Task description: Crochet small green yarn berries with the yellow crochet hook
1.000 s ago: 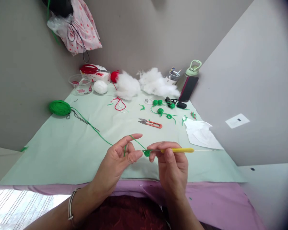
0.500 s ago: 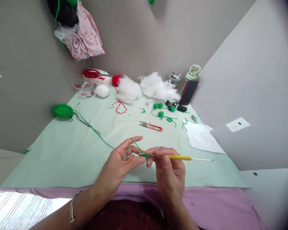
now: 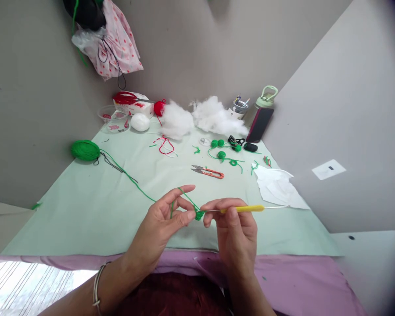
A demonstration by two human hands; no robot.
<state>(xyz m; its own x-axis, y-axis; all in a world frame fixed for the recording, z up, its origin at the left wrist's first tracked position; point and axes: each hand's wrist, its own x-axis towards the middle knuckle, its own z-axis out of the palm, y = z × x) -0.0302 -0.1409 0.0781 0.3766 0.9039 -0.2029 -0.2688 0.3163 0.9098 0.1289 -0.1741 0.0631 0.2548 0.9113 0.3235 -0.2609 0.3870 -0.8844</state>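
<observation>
My left hand (image 3: 163,224) pinches a small green crocheted piece (image 3: 199,215) between thumb and fingers, with green yarn looped over its raised index finger. That yarn runs back left to a green yarn ball (image 3: 85,150). In my right hand (image 3: 237,232) is a crochet hook with a yellow handle (image 3: 246,209), its thin metal end reaching left to the green piece. The exact loop on the hook tip is too small to make out. Beyond my hands lie orange thread snips (image 3: 208,171).
Green crocheted balls (image 3: 221,155), white stuffing (image 3: 213,116), a white yarn ball (image 3: 140,122) and red scissors (image 3: 127,98) are toward the back. At the right are a bottle (image 3: 265,98), a phone (image 3: 260,125) and white paper (image 3: 276,186).
My right hand and the hook have moved slightly right and up, drawing the tip back toward the green piece's right side. The view has shifted slightly.
</observation>
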